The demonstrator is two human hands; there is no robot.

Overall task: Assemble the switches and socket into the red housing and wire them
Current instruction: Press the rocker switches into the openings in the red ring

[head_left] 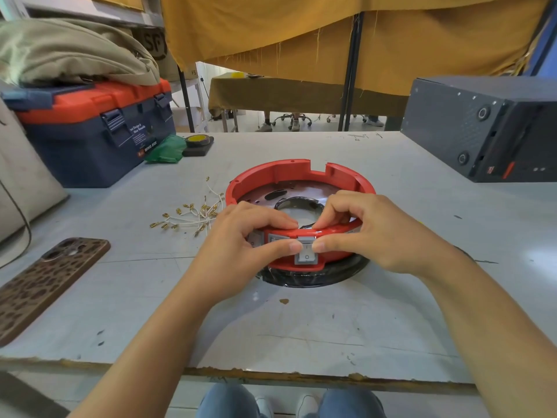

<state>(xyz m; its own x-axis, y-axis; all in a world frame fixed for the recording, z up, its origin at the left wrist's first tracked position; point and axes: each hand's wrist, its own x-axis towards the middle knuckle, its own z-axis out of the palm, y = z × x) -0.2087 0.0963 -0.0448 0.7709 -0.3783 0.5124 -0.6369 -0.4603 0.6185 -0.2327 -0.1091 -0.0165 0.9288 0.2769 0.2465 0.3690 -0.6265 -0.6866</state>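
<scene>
The round red housing (289, 173) sits on a black ring in the middle of the table. A grey rocker switch (306, 255) marked I and O is set in its near wall, with another grey switch (255, 239) to its left, partly hidden. My left hand (241, 239) and my right hand (370, 230) both grip the near rim, fingers curled over the top and thumbs pressing the front of the grey rocker switch. A bundle of white wires with brass terminals (193, 217) lies on the table left of the housing.
A phone in a brown patterned case (45, 282) lies at the near left. A blue and orange toolbox (96, 128) stands far left, with yellow tape (197, 140) and a green bag beside it. A dark grey box (485, 125) stands far right.
</scene>
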